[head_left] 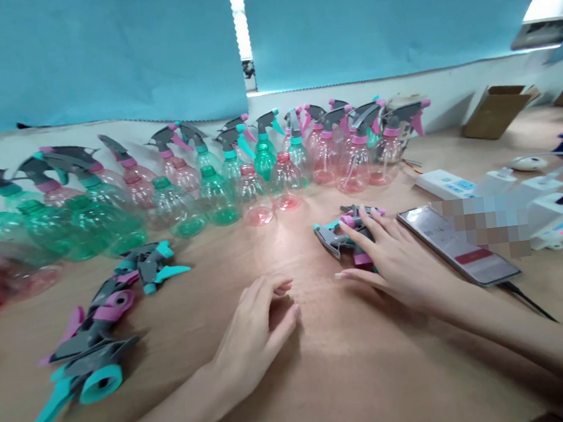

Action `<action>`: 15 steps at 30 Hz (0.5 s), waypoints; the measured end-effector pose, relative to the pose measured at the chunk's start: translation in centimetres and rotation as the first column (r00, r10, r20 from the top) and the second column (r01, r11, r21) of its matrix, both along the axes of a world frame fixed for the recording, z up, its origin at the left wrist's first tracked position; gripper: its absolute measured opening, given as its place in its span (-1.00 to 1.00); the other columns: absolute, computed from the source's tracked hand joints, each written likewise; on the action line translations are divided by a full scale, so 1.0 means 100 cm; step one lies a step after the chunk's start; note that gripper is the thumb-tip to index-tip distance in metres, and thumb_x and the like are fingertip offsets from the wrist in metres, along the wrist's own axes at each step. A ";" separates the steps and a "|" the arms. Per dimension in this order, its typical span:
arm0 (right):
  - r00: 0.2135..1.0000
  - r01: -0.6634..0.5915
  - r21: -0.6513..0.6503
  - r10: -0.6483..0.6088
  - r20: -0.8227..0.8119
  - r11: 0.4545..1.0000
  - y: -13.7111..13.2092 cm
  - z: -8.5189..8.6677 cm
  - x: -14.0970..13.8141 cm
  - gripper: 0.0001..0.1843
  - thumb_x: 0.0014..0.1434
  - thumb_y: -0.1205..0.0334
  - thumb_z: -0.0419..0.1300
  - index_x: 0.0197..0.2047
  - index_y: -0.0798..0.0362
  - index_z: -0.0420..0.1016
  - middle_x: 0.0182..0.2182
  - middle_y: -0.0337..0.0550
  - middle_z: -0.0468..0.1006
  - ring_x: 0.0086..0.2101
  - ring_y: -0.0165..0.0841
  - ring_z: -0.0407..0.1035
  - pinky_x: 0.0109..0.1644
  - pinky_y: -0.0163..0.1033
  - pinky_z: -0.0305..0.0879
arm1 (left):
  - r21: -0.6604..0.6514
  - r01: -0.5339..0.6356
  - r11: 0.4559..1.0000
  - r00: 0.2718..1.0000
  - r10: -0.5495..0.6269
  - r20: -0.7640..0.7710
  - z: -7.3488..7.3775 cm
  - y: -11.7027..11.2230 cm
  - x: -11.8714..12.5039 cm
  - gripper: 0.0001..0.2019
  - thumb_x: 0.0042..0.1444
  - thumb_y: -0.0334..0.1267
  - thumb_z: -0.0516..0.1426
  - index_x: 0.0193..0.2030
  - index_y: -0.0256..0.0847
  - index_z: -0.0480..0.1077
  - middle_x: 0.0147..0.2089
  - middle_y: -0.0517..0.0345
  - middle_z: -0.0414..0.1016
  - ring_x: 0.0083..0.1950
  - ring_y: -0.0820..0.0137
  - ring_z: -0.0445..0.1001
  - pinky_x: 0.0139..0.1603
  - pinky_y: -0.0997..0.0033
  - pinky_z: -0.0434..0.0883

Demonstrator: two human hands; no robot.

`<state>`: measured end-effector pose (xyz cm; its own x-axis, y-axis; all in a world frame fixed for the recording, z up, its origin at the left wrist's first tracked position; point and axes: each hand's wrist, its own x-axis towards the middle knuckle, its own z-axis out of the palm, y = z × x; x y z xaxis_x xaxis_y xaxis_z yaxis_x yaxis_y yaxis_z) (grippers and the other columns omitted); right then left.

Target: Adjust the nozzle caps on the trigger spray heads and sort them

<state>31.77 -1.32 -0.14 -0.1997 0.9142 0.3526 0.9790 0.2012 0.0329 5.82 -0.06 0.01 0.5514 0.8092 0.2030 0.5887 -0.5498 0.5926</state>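
Note:
My left hand [254, 331] rests over the middle of the table, fingers half curled and the thumb apart, holding nothing. Spread fingers of my right hand [392, 260] reach over a small pile of spray heads [329, 239], grey with teal and pink parts. Whether the fingertips touch them I cannot tell. More spray heads [88, 352] lie in a loose row on the left. Behind stand open bottles without heads, among them a green bottle [218, 197] and a pink bottle [256, 197].
Bottles fitted with spray heads [327, 142] line the wall at the back. To the right lie a phone [458, 243] with a cable, a power strip [444, 185] and white chargers [556, 212]. An open cardboard box [495, 112] stands at the back right.

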 end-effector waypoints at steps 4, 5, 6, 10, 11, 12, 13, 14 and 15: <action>0.998 0.012 0.093 -0.018 0.061 0.996 -0.004 0.004 -0.010 -0.15 0.09 -0.22 0.13 0.27 0.22 0.18 0.25 0.40 0.08 0.24 0.21 -0.09 0.19 0.28 -0.02 | 0.105 -0.061 0.993 0.994 0.070 -0.087 0.013 0.002 -0.027 -0.82 0.26 -0.20 0.01 -0.03 -0.10 0.28 -0.02 0.10 0.40 -0.01 0.23 0.43 0.00 0.14 0.38; 0.998 -0.003 0.115 -0.005 0.070 0.993 -0.004 0.006 -0.015 -0.16 0.10 -0.19 0.15 0.27 0.22 0.17 0.25 0.40 0.07 0.25 0.20 -0.10 0.19 0.29 -0.02 | 0.144 -0.077 0.987 0.989 0.094 -0.113 0.018 0.004 -0.036 -0.82 0.26 -0.19 -0.01 -0.03 -0.09 0.30 -0.02 0.10 0.40 0.01 0.22 0.41 0.01 0.13 0.37; 0.997 -0.023 0.133 0.013 0.078 0.991 -0.003 0.008 -0.021 -0.18 0.10 -0.17 0.16 0.27 0.21 0.17 0.27 0.39 0.04 0.25 0.20 -0.11 0.19 0.30 -0.03 | 0.181 -0.095 0.979 0.982 0.121 -0.143 0.023 0.007 -0.047 -0.81 0.27 -0.19 -0.02 -0.04 -0.09 0.31 -0.01 0.10 0.40 0.02 0.21 0.40 0.02 0.12 0.35; 0.989 -0.124 0.141 0.111 0.096 0.982 -0.001 0.015 -0.053 -0.19 0.08 -0.09 0.22 0.27 0.18 0.14 0.29 0.38 -0.03 0.26 0.20 -0.13 0.18 0.33 -0.05 | 0.347 -0.183 0.920 0.921 0.284 -0.265 0.042 0.025 -0.101 -0.76 0.26 -0.14 -0.02 -0.04 -0.11 0.36 -0.05 0.09 0.42 0.02 0.14 0.39 0.05 0.07 0.32; 0.985 -0.153 0.127 0.141 0.098 0.980 0.000 0.016 -0.063 -0.18 0.07 -0.08 0.23 0.28 0.18 0.14 0.30 0.38 -0.04 0.26 0.19 -0.13 0.19 0.33 -0.05 | 0.392 -0.228 0.891 0.892 0.353 -0.283 0.046 0.028 -0.116 -0.77 0.25 -0.12 -0.01 -0.06 -0.09 0.38 -0.08 0.11 0.42 0.02 0.13 0.39 0.07 0.06 0.32; 0.980 -0.184 0.110 0.173 0.099 0.977 0.000 0.016 -0.073 -0.18 0.07 -0.07 0.24 0.27 0.19 0.14 0.29 0.40 -0.03 0.26 0.17 -0.12 0.19 0.33 -0.06 | 0.437 -0.295 0.850 0.854 0.440 -0.278 0.050 0.031 -0.130 -0.77 0.25 -0.11 -0.01 -0.10 -0.09 0.41 -0.13 0.13 0.43 -0.01 0.13 0.41 0.05 0.08 0.34; 0.974 -0.214 0.090 0.205 0.096 0.973 0.000 0.016 -0.082 -0.18 0.06 -0.06 0.25 0.26 0.19 0.15 0.28 0.41 -0.01 0.26 0.16 -0.11 0.20 0.33 -0.06 | 0.430 -0.317 0.845 0.831 0.466 -0.303 0.053 0.031 -0.145 -0.75 0.26 -0.12 -0.03 -0.09 -0.09 0.41 -0.15 0.14 0.44 -0.04 0.15 0.42 0.04 0.13 0.36; 0.967 -0.244 0.067 0.238 0.091 0.967 0.000 0.016 -0.092 -0.20 0.06 -0.05 0.26 0.25 0.20 0.17 0.27 0.41 0.03 0.26 0.15 -0.10 0.20 0.33 -0.07 | 0.421 -0.335 0.843 0.819 0.481 -0.311 0.055 0.030 -0.159 -0.74 0.26 -0.10 -0.04 -0.09 -0.08 0.42 -0.19 0.15 0.45 -0.09 0.16 0.44 -0.01 0.15 0.39; 0.958 -0.277 0.044 0.273 0.081 0.960 0.000 0.016 -0.102 -0.22 0.06 -0.04 0.26 0.24 0.19 0.19 0.26 0.41 0.07 0.25 0.14 -0.08 0.20 0.33 -0.08 | 0.387 -0.345 0.855 0.815 0.478 -0.328 0.056 0.027 -0.172 -0.72 0.27 -0.09 -0.06 -0.06 -0.07 0.41 -0.20 0.16 0.46 -0.11 0.17 0.45 -0.05 0.17 0.41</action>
